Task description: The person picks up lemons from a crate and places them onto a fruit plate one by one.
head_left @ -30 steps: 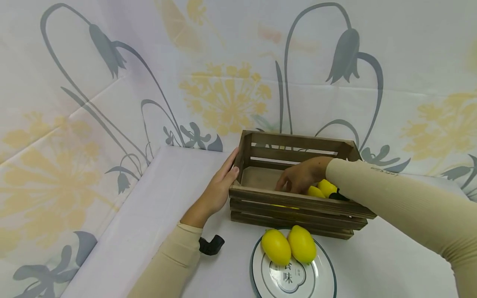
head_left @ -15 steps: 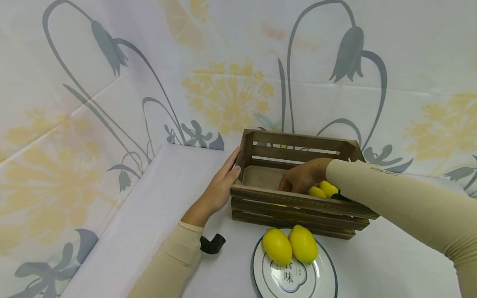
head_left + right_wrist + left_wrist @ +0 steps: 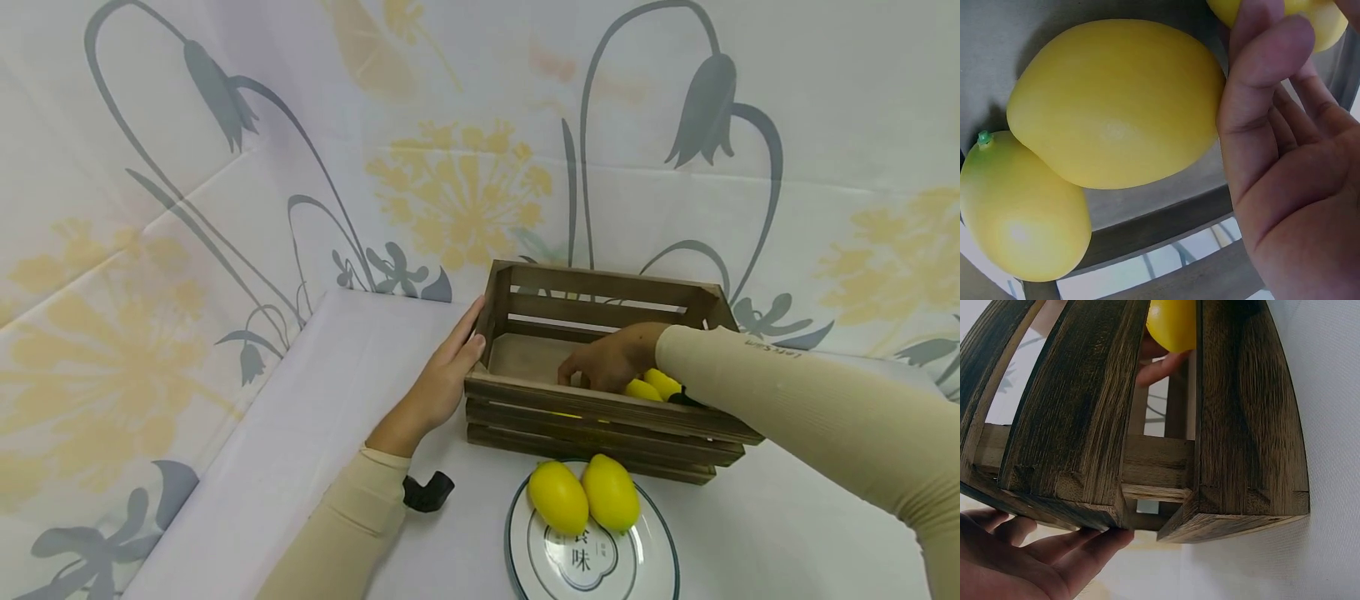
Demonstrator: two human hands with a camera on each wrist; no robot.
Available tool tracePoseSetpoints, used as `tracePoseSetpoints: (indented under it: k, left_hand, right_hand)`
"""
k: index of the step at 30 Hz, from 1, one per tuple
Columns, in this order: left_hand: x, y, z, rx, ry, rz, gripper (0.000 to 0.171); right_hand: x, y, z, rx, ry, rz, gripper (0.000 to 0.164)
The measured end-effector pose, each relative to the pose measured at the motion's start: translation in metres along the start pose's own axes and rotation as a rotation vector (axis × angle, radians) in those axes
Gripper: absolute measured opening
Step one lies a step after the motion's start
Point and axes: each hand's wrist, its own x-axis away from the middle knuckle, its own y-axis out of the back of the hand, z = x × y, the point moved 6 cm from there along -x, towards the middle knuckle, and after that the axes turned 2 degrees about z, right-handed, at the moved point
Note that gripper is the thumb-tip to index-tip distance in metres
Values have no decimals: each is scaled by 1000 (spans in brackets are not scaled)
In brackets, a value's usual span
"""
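Observation:
My left hand [image 3: 435, 379] rests against the left end of a slatted wooden crate [image 3: 600, 396], its fingers straight along the boards. The left wrist view shows those fingertips touching the crate's end. My right hand [image 3: 603, 362] reaches down inside the crate, fingers bent around a yellow lemon [image 3: 1329, 25], which the fingers partly hide. Through a gap between slats, the left wrist view shows a lemon [image 3: 1174, 324] with fingertips [image 3: 1163, 369] at it. Beside the hand lie two more lemons, a large one [image 3: 1116, 103] and one with a green tip [image 3: 1025, 209].
In front of the crate, a white plate [image 3: 645, 567] with a dark rim holds two lemons [image 3: 558, 497]. A black curved object [image 3: 429, 492] lies left of it, partly behind the left sleeve. Patterned cloth [image 3: 465, 192] rises behind the crate.
My right hand shifts slightly inside the crate, its fingers a little higher in view. The left hand stays on the crate's end; the plate and its lemons stay put.

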Motion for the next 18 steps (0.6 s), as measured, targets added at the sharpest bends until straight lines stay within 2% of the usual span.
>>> tracePoseSetpoints:
  k: [11,18]
  left_hand:
    - [0,-1,0,-7,13,10,54]
    - [1,-1,-1,-10,30,-3,54]
  right_hand:
    - [5,5,-5,-46,34,-10,35]
    - [15,20,2,-64,65,-98,35]
